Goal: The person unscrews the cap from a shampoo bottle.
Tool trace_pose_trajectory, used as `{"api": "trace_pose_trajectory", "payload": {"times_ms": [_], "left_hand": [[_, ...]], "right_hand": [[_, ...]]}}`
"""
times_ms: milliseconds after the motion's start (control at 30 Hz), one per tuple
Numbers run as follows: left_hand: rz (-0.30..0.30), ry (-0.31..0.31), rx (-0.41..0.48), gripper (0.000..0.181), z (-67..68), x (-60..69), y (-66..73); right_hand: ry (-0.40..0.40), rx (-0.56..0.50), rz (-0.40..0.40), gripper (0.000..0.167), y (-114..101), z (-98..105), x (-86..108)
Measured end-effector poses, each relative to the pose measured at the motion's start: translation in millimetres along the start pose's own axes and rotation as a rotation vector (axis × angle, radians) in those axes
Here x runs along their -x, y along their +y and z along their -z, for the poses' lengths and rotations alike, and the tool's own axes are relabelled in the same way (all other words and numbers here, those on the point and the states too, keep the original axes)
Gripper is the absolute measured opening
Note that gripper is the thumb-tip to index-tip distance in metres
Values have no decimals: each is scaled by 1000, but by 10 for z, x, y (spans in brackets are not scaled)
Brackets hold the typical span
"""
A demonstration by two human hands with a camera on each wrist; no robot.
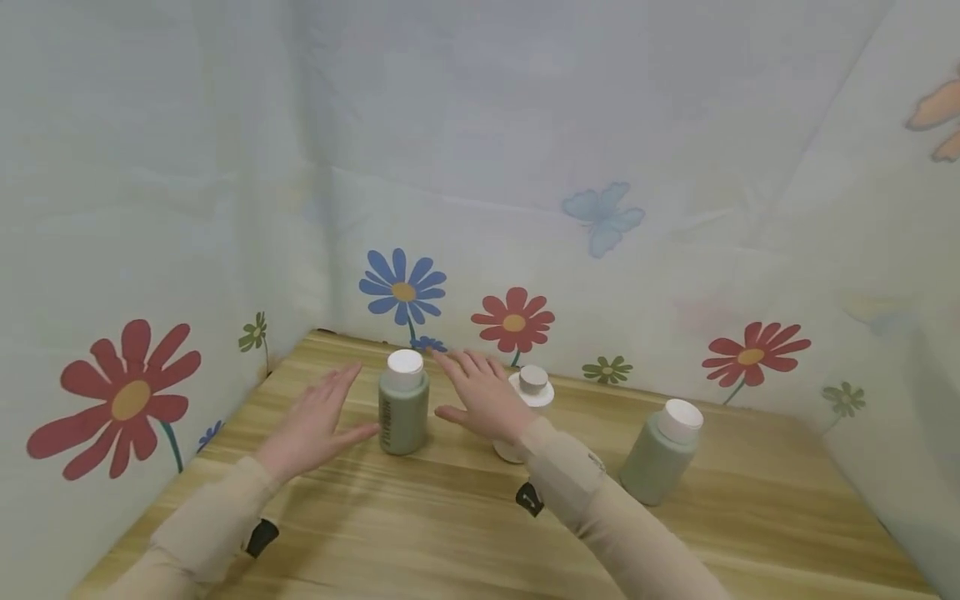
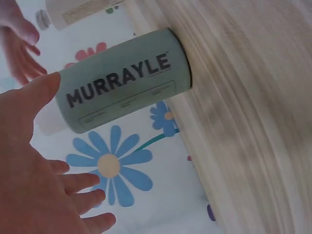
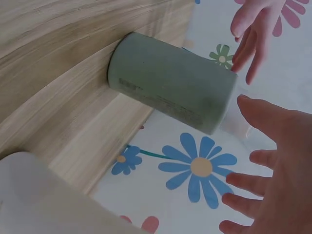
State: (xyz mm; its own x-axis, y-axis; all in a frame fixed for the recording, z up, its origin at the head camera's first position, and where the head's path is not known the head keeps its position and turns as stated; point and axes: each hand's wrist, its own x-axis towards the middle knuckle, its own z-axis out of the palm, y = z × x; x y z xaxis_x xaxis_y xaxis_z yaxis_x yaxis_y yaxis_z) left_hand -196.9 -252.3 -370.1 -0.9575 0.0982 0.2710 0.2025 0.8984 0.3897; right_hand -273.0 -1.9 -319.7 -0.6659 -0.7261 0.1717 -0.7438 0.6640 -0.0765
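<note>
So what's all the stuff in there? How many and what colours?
table: 1, brown, along the bottom
backdrop: 1, pale, behind the table
red flowers: 3, red, on backdrop
blue flowers: at least 3, blue, on backdrop
green flowers: 3, green, on backdrop
butterflies: 2 clear, blue and orange, on backdrop
left bottle: 1, green, white cap, on table
right bottle: 1, green, white cap, on table
white bottle: 1, white, between those, partly hidden
left hand, right hand: 1 each, bare, either side of left bottle
sleeves: 2, beige, behind the hands
wrist pieces: 2, black, by the sleeves
</note>
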Motion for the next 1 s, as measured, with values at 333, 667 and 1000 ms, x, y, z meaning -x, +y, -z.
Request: {"api": "trace_pose_trajectory", "payload": {"times_ms": [333,667,1000], "left_hand": [[75,-129,220,107,-316,-252,-93],[182,-215,538,104,-432,-397,-123],[175,-198,518,93,-491,-488,2]], "right_hand": [[-31,-130,-66,75,-120,-103,-356],[94,-125,-55,55,-327,-174,-538],[129,-166,-106,49,-285,-166,-512]]}}
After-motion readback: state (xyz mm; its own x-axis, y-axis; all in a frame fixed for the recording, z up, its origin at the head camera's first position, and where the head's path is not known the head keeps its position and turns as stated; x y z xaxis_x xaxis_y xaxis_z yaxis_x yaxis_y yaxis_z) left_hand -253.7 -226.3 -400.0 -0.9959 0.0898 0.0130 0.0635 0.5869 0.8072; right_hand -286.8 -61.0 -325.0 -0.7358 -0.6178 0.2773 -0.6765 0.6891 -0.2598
